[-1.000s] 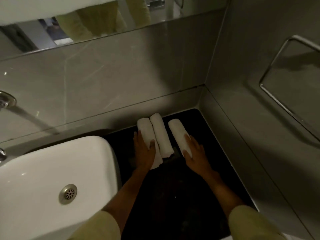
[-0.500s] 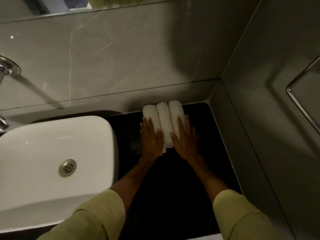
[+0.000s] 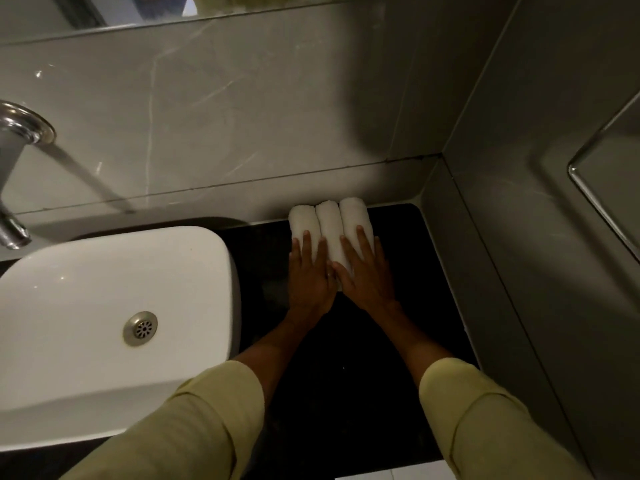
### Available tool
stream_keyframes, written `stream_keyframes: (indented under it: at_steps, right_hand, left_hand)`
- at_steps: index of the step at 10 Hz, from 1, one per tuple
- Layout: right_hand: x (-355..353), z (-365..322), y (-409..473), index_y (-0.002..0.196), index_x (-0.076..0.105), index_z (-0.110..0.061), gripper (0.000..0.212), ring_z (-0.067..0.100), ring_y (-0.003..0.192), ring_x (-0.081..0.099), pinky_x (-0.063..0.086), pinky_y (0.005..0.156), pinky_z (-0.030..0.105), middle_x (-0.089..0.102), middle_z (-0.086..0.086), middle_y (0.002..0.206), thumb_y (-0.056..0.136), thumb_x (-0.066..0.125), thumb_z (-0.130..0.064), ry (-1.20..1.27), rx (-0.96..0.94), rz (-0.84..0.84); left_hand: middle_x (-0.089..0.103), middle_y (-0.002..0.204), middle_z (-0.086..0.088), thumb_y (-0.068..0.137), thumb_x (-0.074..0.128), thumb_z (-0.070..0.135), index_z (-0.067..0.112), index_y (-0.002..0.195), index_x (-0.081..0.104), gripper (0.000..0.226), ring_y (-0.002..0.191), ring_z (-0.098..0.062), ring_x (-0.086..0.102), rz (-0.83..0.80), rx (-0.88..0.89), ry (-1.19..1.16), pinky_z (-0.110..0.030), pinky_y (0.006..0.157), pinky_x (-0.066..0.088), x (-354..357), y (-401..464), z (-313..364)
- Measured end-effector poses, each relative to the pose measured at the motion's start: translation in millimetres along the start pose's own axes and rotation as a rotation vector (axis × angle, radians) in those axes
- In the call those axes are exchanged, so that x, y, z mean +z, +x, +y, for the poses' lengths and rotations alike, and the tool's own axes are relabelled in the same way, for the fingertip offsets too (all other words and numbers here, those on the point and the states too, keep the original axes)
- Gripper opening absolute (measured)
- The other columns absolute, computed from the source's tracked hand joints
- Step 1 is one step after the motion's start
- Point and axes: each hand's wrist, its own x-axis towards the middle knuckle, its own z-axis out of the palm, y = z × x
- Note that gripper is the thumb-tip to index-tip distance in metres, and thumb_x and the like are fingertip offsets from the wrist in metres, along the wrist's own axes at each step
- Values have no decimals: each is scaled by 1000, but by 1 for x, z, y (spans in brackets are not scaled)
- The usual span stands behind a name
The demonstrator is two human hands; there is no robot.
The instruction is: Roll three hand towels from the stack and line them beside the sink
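Head view: three rolled white towels lie side by side on the black counter (image 3: 346, 393), touching one another, far ends against the back wall (image 3: 242, 116). Left towel (image 3: 303, 220), middle towel (image 3: 329, 223), right towel (image 3: 353, 213).

Left hand (image 3: 310, 275) lies flat, palm down, on the near end of the left towel; fingers (image 3: 306, 239) extended, slightly spread, gripping nothing. Right hand (image 3: 365, 271) lies flat on the near end of the right towel and partly over the middle one; fingers (image 3: 362, 237) extended and slightly apart, likewise clamped on nothing. Thumbs meet over the middle towel's near end. The near ends of all three rolls are hidden under the hands.

Edges: the sink (image 3: 104, 306) stands left of the towels, a strip of bare counter between its right rim and the left towel. A narrower strip of counter separates the right towel from the side wall (image 3: 519, 237). Open black counter runs from the wrists toward the camera.

Count: towels 3; hands 2; sink 1, with one drain (image 3: 140, 329); tap (image 3: 14, 161) 1, at the left edge; sleeves, pale yellow, 2.
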Motion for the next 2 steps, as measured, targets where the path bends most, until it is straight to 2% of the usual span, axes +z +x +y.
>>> stream_keyframes:
  at_steps: [1,2]
  right_hand:
    - [-11,-2,-3,156,10,-37,72,40,151,1,12,115,69,-3,-1,167,92,17,-71,-92,-13,-40]
    - [-26,-9,-13,156,4,-36,73,38,152,-5,6,112,74,-5,1,167,94,19,-71,-151,-19,-7]
  left_hand:
    - [-4,164,-15,99,33,41,19,157,8,67,150,-36,-10,-31,14,-4,-56,122,7,-14,-6,1]
    - [-3,165,-12,102,27,41,19,157,7,63,151,-34,-8,45,50,-29,-57,121,11,-33,-15,9]
